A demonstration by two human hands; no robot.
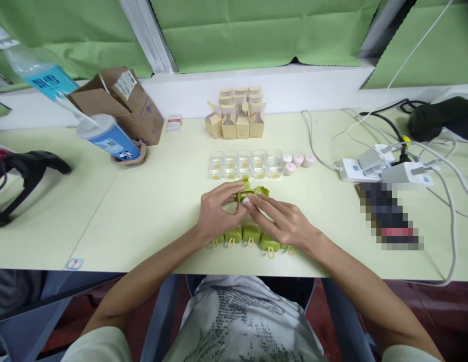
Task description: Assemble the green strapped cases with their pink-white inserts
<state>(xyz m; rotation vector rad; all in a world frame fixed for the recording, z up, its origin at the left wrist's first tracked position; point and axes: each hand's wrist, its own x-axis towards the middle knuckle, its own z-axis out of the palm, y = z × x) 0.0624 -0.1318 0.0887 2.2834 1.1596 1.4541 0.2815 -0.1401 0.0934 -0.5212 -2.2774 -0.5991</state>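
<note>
Holding green case (252, 191) just in front of clear trays (243, 164) | left hand (214, 213) grip clenched on it | right hand (284, 223) grip pinching it | spare cases (242, 234) farther in front of the trays.

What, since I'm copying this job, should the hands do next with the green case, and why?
Probably press the pale piece fully into the green case: the left hand and right hand both grip the case, and the piece seems only partly seated.
</note>
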